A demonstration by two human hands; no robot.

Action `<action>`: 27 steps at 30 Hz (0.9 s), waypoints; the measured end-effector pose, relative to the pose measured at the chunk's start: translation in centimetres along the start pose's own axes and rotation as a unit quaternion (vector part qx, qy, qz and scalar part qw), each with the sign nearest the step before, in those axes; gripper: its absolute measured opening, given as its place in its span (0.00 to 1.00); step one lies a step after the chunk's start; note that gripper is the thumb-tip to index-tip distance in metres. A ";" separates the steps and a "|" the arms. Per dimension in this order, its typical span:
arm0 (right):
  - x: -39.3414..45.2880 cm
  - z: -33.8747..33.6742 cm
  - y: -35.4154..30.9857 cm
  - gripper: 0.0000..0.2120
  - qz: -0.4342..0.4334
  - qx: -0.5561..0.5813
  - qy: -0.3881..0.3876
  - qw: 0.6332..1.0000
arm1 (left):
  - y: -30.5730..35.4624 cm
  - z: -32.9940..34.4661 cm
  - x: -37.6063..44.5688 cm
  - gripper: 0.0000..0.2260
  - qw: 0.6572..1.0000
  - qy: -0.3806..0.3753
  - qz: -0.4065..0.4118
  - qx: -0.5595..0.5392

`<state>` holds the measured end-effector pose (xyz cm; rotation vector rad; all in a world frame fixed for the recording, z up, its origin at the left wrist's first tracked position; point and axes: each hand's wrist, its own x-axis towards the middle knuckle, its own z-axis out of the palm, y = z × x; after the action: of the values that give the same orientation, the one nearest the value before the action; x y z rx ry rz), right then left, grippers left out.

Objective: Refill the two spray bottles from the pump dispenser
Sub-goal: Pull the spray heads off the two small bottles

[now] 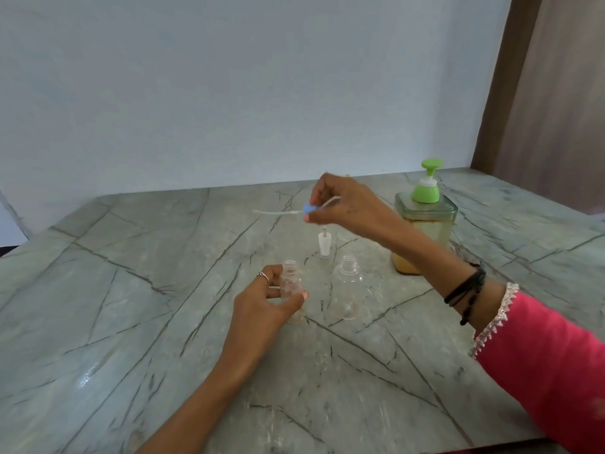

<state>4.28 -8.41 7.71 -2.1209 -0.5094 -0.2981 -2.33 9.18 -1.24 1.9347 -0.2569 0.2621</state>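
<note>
Clear, light small bottle [292, 291], gripped by left hand [262, 306] beside the open second bottle [347, 291], may tip, while the sprayer head [307, 209] pinched aloft in right hand [343, 204] may drip; pump dispenser [425, 221] stands behind.

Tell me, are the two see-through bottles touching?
Apart. The head view shows bare table between the small bottle and the bigger bottle.

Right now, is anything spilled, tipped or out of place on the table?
Nothing spilled. Both clear plastic bottles stand upright, uncapped. One white sprayer head stands loose behind them; the right hand holds the blue-collared one.
</note>
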 end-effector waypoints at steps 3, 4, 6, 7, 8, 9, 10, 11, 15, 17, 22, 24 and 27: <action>-0.2 1.4 1.3 0.10 0.019 -0.090 -0.010 0.996 | -0.2 0.0 0.1 0.13 1.000 0.005 0.004 0.008; -0.2 1.7 1.8 0.10 0.035 -0.101 -0.020 0.994 | -0.3 0.0 0.1 0.13 1.000 0.009 0.005 0.011; 0.0 1.9 2.6 0.10 0.064 -0.125 -0.039 0.989 | -0.4 0.0 0.2 0.14 1.000 0.016 0.004 0.016; 0.1 1.9 2.9 0.10 0.074 -0.137 -0.048 0.987 | -0.5 0.0 0.3 0.14 1.000 0.016 0.005 0.018; 0.2 1.9 3.2 0.11 0.082 -0.147 -0.057 0.984 | -0.5 0.0 0.3 0.15 1.000 0.016 0.005 0.021; 0.2 1.8 3.4 0.12 0.089 -0.154 -0.064 0.982 | -0.6 0.0 0.3 0.15 1.000 0.016 0.006 0.024; 0.1 1.7 3.7 0.13 0.095 -0.157 -0.068 0.981 | -0.6 0.1 0.4 0.15 0.999 0.017 0.006 0.028; 0.1 1.7 3.9 0.13 0.100 -0.154 -0.069 0.981 | -0.6 0.1 0.4 0.15 0.999 0.019 0.007 0.032; -0.2 1.7 4.8 0.13 0.118 -0.153 -0.074 0.978 | -0.6 0.1 0.5 0.16 0.999 0.022 0.011 0.044; -0.3 1.9 5.3 0.11 0.130 -0.159 -0.085 0.975 | -0.6 0.1 0.4 0.17 0.998 0.022 0.010 0.049; -0.6 2.6 6.5 0.11 0.141 -0.176 -0.087 0.970 | -0.6 0.1 0.4 0.19 0.998 0.025 0.010 0.057; -0.5 2.8 6.7 0.12 0.138 -0.191 -0.082 0.969 | -0.5 0.1 0.3 0.19 0.998 0.027 0.009 0.057; -0.4 3.1 7.0 0.13 0.141 -0.204 -0.074 0.966 | -0.5 0.1 0.3 0.19 0.999 0.027 0.002 0.047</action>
<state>7.22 -9.53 0.71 -2.5946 -0.2368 -0.0844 -1.89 9.30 -1.66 2.0169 -0.2162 0.3332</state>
